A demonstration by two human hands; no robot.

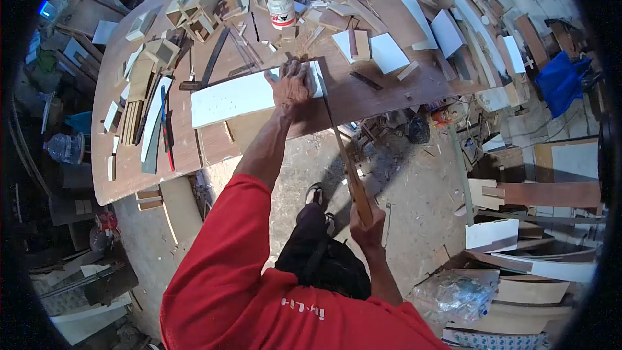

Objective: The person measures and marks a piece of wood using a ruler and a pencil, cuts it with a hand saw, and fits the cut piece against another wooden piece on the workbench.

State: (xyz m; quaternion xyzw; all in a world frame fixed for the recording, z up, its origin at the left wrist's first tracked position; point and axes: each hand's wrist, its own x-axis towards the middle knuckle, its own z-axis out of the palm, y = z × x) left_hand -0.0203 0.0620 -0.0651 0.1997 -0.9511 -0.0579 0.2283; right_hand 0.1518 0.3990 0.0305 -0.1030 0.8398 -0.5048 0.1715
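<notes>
A white board (233, 98) lies along the near edge of the brown worktable (356, 104). Pressed on its right part is my left hand (291, 84), its fingers spread, holding nothing. My right hand (368, 225) is low in front of the body, wrapped round the wooden handle of a handsaw (350, 172). The saw's blade runs up and away to the right end of the white board, seen nearly edge-on. Whether its teeth are inside the board cannot be told.
A glue bottle (281, 10) stands behind my left hand among wood scraps. White offcuts (389, 53) lie to the right, small wooden frames (197, 10) at the back left. A red and black tool (167, 129) lies at left. A plastic bag (457, 295) lies at lower right.
</notes>
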